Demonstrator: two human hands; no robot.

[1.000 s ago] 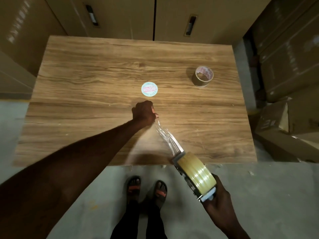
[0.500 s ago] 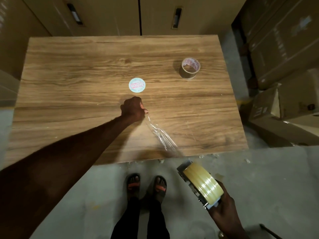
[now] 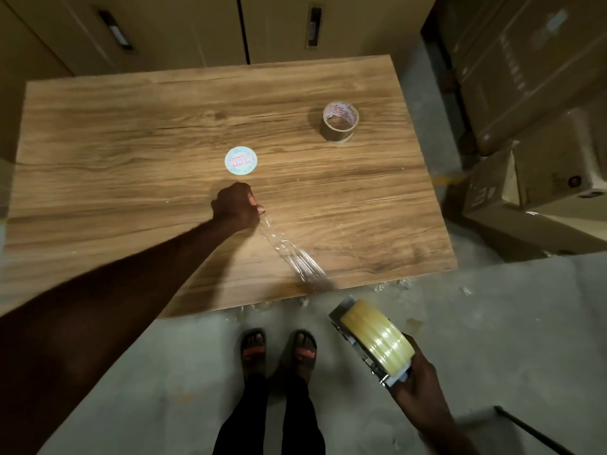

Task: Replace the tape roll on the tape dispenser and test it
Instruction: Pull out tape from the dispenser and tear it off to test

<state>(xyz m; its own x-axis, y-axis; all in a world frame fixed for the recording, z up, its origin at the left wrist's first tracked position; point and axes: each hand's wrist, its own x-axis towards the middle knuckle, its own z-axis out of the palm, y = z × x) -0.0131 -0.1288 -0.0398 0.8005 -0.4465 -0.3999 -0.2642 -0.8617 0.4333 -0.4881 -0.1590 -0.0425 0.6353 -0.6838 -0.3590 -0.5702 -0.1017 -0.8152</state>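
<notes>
My right hand (image 3: 418, 385) grips the tape dispenser (image 3: 371, 343), held off the table's near edge above the floor, with a full yellowish tape roll (image 3: 377, 336) mounted on it. My left hand (image 3: 237, 205) is closed on one end of a crinkled clear tape strip (image 3: 290, 254) that lies across the wooden table (image 3: 131, 142) toward its near edge. The strip's far end is free of the dispenser. An empty brown tape core (image 3: 339, 123) stands at the table's back right. A round white label (image 3: 240, 160) lies flat just beyond my left hand.
Cabinet doors (image 3: 184, 27) rise behind the table. Stacked cardboard boxes (image 3: 532, 93) crowd the right side. My sandalled feet (image 3: 279, 351) stand on the concrete floor below the table edge, with small tape scraps (image 3: 387, 285) scattered along it.
The dispenser has pulled back off the table edge toward me and the strip has separated from it. My left hand still holds the strip's other end on the table.
</notes>
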